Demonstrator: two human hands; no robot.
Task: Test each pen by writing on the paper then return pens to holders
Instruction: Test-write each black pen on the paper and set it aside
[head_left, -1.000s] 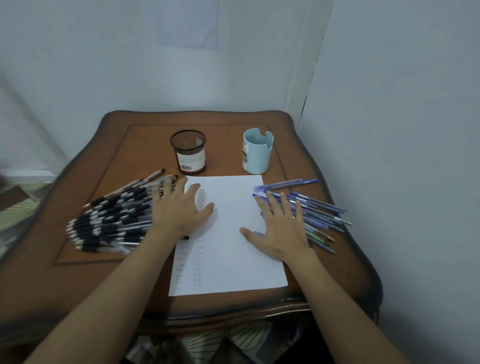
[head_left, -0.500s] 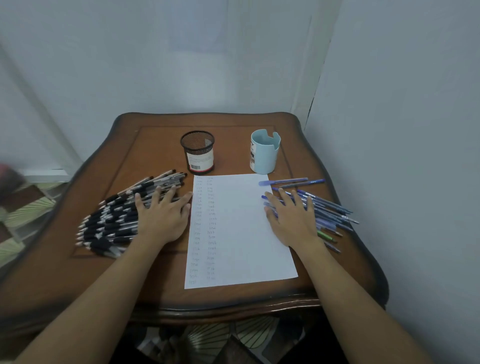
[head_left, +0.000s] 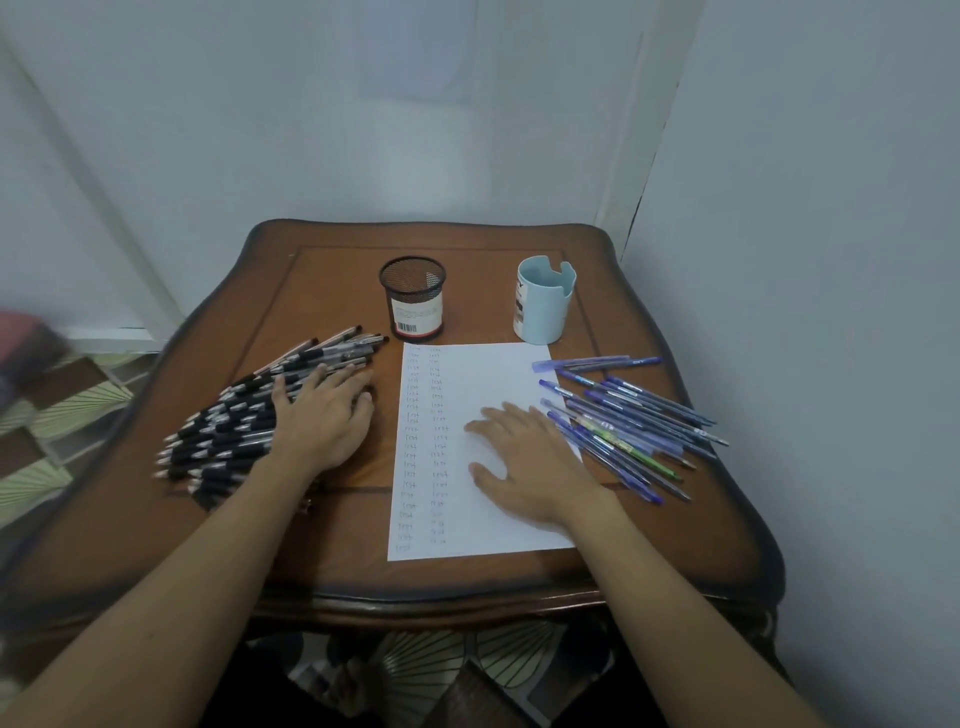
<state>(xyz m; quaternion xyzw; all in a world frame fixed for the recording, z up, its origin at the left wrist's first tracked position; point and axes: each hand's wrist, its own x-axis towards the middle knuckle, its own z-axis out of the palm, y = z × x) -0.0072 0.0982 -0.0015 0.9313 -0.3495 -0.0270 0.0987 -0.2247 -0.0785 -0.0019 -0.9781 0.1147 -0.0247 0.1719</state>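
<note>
A white sheet of paper (head_left: 467, 374) with two columns of small written words lies in the middle of the table. To its left spreads a heap of black pens (head_left: 228, 426); my left hand (head_left: 324, 415) rests flat on the heap's right edge, fingers straight. On the right lies a pile of blue pens (head_left: 628, 415). My right hand (head_left: 530, 457) lies flat on the paper's right half, beside those pens, fingers spread. Behind the paper stand a black mesh holder (head_left: 413, 299) and a light blue holder (head_left: 545, 301), both with no pens showing.
The wooden table (head_left: 332, 571) sits in a corner, a wall close on its right side and another behind it. Patterned floor tiles (head_left: 62, 400) show to the left and below the front edge.
My right hand has slid left off the blue pens onto the paper. My left hand stays on the black pens, having earlier moved off the paper.
</note>
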